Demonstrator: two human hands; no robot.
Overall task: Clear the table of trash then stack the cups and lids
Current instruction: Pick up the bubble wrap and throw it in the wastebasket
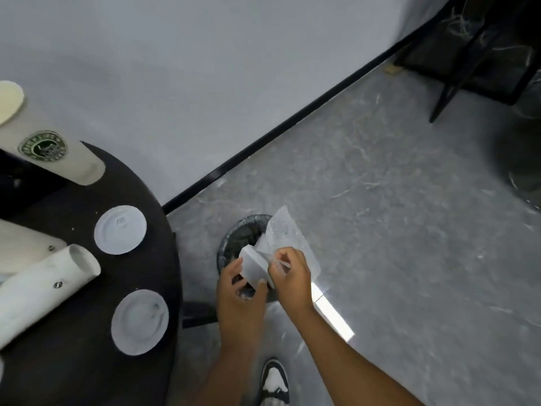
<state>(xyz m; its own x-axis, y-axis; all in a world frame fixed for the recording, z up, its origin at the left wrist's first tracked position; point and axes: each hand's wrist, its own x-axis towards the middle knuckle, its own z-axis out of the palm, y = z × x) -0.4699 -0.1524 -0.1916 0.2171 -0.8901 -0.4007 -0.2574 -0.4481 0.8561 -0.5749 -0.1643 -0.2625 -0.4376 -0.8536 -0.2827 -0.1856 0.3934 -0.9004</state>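
Resting in left hand (238,284): trash (254,266)

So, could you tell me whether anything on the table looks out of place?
Yes: one white cup lies tipped on its side on the dark table, and two lids sit loose beside it, unstacked.

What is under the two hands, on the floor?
A round trash bin with a dark liner stands under the left hand and right hand, which hold white paper trash. Its contents are mostly covered.

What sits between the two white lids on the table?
In the head view, the open end of a white cup lying on its side reaches between the upper lid and the lower lid on the dark table.
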